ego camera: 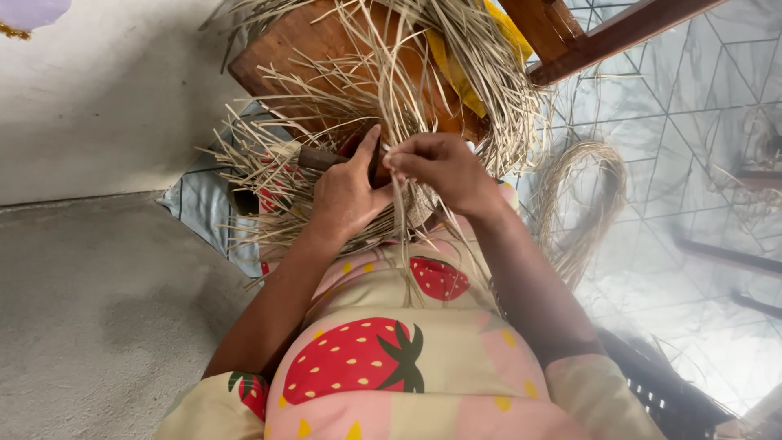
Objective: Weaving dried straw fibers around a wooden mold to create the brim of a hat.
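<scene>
A mass of pale dried straw strips (342,90) fans out over my lap and a wooden stool (285,49). My left hand (346,195) grips a dark wooden handle (319,158) among the strips, thumb raised. My right hand (444,167) pinches thin straw strands (399,212) right beside the left thumb, fingers closed on them. Part of a woven straw piece (419,208) shows beneath both hands, mostly hidden. My lap wears pale cloth printed with red strawberries.
A grey-blue cloth (199,208) lies under the straw at the left on the grey concrete floor (90,310). Yellow fabric (456,65) sits behind the straw. Wooden furniture legs (586,41), a looped straw bundle (586,204) and tiled floor are at the right.
</scene>
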